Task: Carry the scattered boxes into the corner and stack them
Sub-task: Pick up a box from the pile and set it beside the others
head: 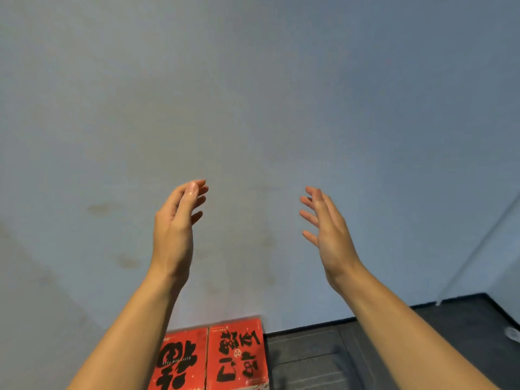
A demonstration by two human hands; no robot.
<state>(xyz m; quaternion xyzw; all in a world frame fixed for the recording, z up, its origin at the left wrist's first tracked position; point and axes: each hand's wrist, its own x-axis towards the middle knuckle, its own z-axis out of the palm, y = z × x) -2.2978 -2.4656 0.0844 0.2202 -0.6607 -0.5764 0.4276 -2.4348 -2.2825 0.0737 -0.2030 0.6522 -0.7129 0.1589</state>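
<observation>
Pale wall (253,94) fills my view, with dark carpet (323,361) below. The red boxes (239,353) sit side by side against the wall, probably stacked there. My left hand (176,229) and right hand (327,229) hover above, empty, fingers loosely spread, palms facing inward as if to take a box.

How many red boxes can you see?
2. The left red box lies at the wall, partly behind the left forearm; the right red box lies beside it. Others may be hidden.

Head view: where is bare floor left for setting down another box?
Dark carpet right of the two red boxes, bordered by the wall behind, lies bare. The left hand and right hand are open, holding nothing. Left of the boxes, the left forearm hides the floor.
</observation>
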